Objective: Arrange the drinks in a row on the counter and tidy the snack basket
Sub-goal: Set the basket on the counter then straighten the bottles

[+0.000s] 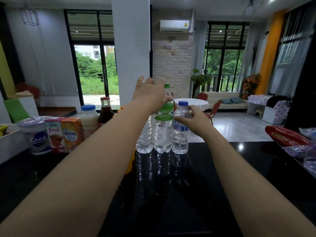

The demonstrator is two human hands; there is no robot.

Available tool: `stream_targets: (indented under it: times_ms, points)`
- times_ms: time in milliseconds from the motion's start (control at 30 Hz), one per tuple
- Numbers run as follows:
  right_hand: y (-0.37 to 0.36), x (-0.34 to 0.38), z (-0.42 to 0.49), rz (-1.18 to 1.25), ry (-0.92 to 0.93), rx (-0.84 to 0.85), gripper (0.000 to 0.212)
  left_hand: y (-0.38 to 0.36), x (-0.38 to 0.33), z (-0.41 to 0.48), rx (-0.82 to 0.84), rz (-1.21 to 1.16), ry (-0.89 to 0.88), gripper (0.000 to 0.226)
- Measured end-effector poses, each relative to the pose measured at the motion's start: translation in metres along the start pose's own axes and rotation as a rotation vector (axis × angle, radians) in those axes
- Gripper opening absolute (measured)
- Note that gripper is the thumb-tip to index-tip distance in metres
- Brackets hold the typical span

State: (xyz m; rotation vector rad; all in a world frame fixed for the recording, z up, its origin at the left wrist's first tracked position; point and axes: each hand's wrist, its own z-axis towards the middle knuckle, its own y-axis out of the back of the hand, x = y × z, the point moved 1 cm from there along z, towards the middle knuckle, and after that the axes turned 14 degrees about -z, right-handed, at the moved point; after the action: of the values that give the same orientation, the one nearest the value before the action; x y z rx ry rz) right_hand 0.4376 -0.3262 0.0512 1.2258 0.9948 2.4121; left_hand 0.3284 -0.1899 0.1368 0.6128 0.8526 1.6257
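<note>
Black and glossy, the tabletop (pixel 222 168) carries a line of drinks along its far edge, and I can only read part of it. Near the middle of that edge three clear water bottles stand upright and touching: a green-capped bottle (pixel 163 130) in the centre, a shorter blue-capped bottle (pixel 180 137) on its right, and a third bottle (pixel 145 141) on its left whose top is hidden behind my left hand (pixel 150 94). That hand's thumb lies across the green-capped bottle's shoulder and its fingers reach forward, but I cannot tell whether it grips anything. My right hand (pixel 198 122) curls round the blue-capped bottle, thumb on the label and fingers behind. Toward the left along the far edge stand a dark bottle (pixel 106 110), a pale bottle (pixel 89 118), an orange carton (pixel 72 132), a red carton (pixel 55 134) and a foil-topped cup (pixel 38 135), close together. Something orange (pixel 129 166) shows just under my left forearm, too covered to name. At the left edge a white container (pixel 10 141) is cut off by the frame. At the right edge lie a red packet (pixel 287 135) and clear bags, partly out of view.
</note>
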Motion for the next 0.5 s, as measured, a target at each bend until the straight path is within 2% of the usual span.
stream_targets:
  times_ms: [133, 267, 400, 500]
  points:
    - [0.002, 0.001, -0.005, -0.021, 0.018, -0.035, 0.078, 0.005, 0.006, -0.005, -0.071, -0.005, -0.06, 0.073]
    - [0.009, 0.015, -0.012, 0.057, 0.02, -0.28, 0.062, 0.019, 0.028, -0.011, -0.144, -0.119, 0.004, 0.068]
    - [0.012, 0.05, -0.016, -0.052, 0.154, -0.504, 0.04, 0.025, 0.055, -0.019, -0.075, -0.202, 0.154, 0.071]
    - [0.009, 0.085, -0.015, -0.158, 0.311, -0.578, 0.032, 0.024, 0.069, -0.024, 0.019, -0.287, 0.235, 0.075]
